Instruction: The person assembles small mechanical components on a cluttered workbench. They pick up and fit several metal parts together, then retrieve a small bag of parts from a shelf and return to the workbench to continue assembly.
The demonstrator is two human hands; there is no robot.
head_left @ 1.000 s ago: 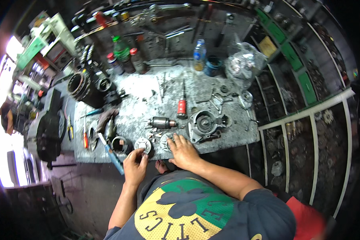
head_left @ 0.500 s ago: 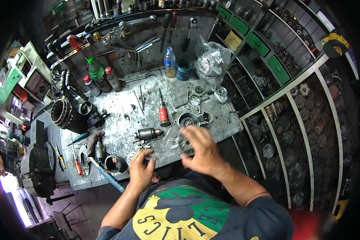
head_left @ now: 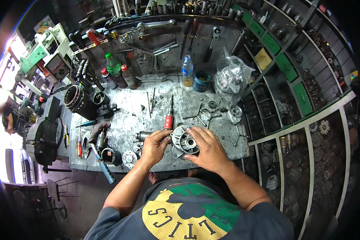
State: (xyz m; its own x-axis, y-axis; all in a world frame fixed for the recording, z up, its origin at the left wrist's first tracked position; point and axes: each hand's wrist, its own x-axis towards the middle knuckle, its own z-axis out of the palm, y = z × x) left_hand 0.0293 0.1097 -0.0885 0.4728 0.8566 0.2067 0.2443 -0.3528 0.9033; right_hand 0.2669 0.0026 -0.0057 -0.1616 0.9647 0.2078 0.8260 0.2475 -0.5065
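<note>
Near the front of the workbench, a round cast-metal housing with a ringed hub at its centre sits between my hands. My left hand is closed, thumb and fingers pinching the housing's left edge. Curled round the opposite side, my right hand grips it with fingers on top and thumb at the lower rim. Just behind the housing lies a red-handled screwdriver, its shaft pointing away. A motor armature is partly hidden by my left hand. Left of that hand a small flanged metal cover lies on the bench.
A blue-handled hammer overhangs the front edge near a dark metal ring. At the left is a bench vise. Bottles, a blue tub and a plastic bag line the back. Shelving stands at right.
My left hand has come up and right to the housing's edge. The housing, earlier blurred under my right hand, now faces up between both hands. The view has shifted.
</note>
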